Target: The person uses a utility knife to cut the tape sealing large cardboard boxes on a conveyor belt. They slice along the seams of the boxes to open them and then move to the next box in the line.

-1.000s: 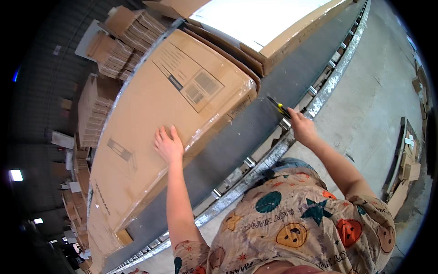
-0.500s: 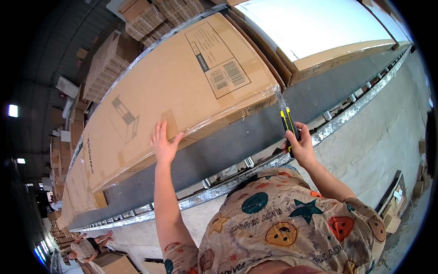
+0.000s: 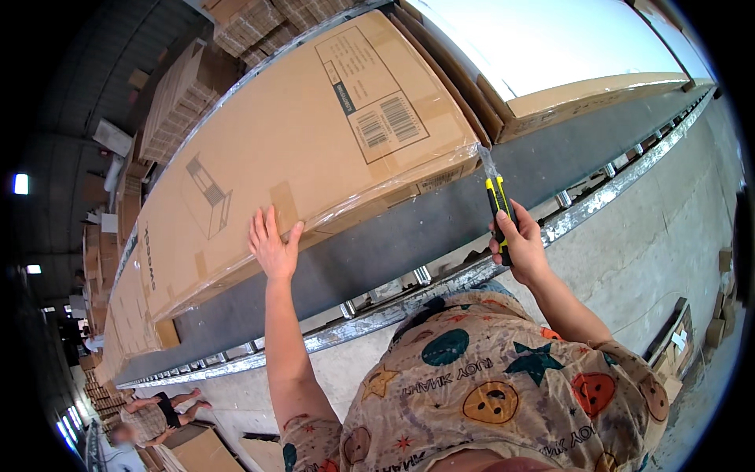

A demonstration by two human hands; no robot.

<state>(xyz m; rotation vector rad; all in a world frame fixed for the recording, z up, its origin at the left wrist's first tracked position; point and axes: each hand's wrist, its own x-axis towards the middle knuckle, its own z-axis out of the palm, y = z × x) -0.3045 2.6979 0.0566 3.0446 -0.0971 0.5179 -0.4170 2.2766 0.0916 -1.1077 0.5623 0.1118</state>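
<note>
A long brown cardboard box [image 3: 307,134] with a printed label and clear tape along its near edge lies on the dark conveyor belt [image 3: 377,236]. My left hand [image 3: 274,245] rests with spread fingers on the box's top near its front edge. In my right hand [image 3: 521,245] is a black and yellow utility knife [image 3: 501,208], fingers wrapped round its handle. Its tip end points at the box's near right corner, where a bit of clear tape [image 3: 487,161] hangs. Whether the blade touches the tape or the cardboard I cannot tell.
To the right on the belt stands an open carton [image 3: 543,118] with a white panel [image 3: 543,47] in it. The metal conveyor rail [image 3: 566,223] runs between me and the belt. Stacked flat cardboard [image 3: 252,31] lies beyond. Another person [image 3: 149,417] is at the lower left.
Relative to the box, my left hand has slid slightly left along its front edge. The utility knife stays near the same corner, and the whole view has shifted a little.
</note>
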